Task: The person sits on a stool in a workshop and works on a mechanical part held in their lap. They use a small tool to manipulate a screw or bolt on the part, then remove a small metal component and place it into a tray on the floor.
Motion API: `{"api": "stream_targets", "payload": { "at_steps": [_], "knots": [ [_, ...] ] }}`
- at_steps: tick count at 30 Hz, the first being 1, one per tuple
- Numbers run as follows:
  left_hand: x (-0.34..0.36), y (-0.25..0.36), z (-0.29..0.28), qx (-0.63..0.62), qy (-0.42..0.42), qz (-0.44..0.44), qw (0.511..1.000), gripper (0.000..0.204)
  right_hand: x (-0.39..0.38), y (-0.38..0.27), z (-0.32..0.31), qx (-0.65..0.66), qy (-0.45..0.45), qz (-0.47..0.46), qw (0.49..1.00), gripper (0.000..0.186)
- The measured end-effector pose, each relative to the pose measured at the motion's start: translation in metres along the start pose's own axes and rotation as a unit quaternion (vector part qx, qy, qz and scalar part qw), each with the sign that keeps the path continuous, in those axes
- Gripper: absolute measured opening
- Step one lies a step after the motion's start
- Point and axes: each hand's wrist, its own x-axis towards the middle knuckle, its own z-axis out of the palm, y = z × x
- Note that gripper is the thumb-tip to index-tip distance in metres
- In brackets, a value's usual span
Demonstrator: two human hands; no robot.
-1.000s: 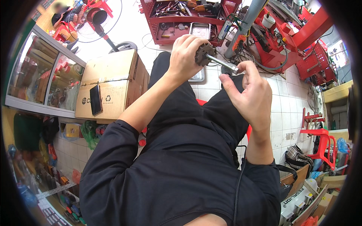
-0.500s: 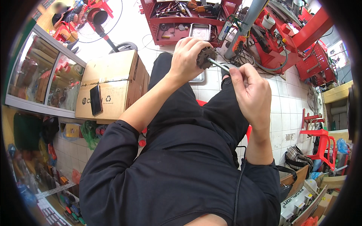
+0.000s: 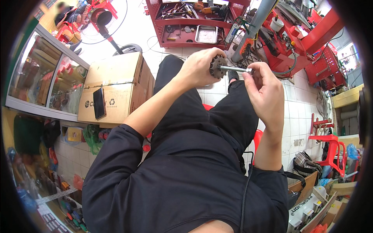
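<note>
In front of my knees, my left hand (image 3: 199, 69) is wrapped round a dark, worn metal sprocket (image 3: 218, 66) with teeth along its rim. A shiny steel rod, like a long bolt (image 3: 234, 68), sticks out of the sprocket's middle toward the right. Its outer end widens into a nut or bolt head, which lies between the thumb and fingers of my right hand (image 3: 266, 93). My left fingers partly hide the sprocket's far side. How the rod is fixed inside the sprocket cannot be seen.
A cardboard box (image 3: 110, 73) with a phone (image 3: 99, 103) on it stands at my left, by a glass cabinet (image 3: 46, 73). Ahead is a red tool cart (image 3: 186, 22) holding pliers and a metal tray (image 3: 206, 34). A grey post (image 3: 254, 29) and red machine stand at the right.
The sprocket and rod have turned from slanting down to nearly level, their toothed side now facing more to the right. Both hands have shifted slightly right, and my right fingers have opened a little around the rod's end.
</note>
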Motion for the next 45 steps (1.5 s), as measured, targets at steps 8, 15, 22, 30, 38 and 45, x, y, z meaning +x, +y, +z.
{"api": "stream_targets", "payload": {
  "at_steps": [8, 15, 22, 30, 38, 45],
  "knots": [
    [-0.007, -0.010, 0.017, -0.444, -0.271, -0.148, 0.841, 0.061, 0.014, 0.030, 0.005, 0.170, 0.007, -0.077, 0.982, 0.018],
    [-0.014, -0.015, 0.030, -0.503, -0.226, -0.138, 0.823, 0.069, 0.010, 0.029, 0.022, 0.363, 0.008, -0.015, 0.931, 0.021],
    [-0.012, -0.007, 0.042, -0.336, -0.077, 0.003, 0.939, 0.079, 0.011, 0.032, 0.023, 0.313, 0.068, -0.053, 0.946, 0.018],
    [0.000, -0.029, 0.038, -0.332, 0.090, -0.052, 0.938, 0.054, 0.009, 0.024, 0.019, 0.277, 0.085, -0.056, 0.955, 0.017],
    [-0.002, -0.006, 0.028, -0.291, 0.062, -0.006, 0.955, 0.027, 0.012, 0.032, 0.017, 0.274, 0.116, -0.032, 0.954, 0.017],
    [-0.011, 0.010, 0.031, -0.303, -0.019, 0.044, 0.952, 0.077, 0.010, 0.026, 0.011, 0.301, 0.120, -0.055, 0.944, 0.018]
  ]
}}
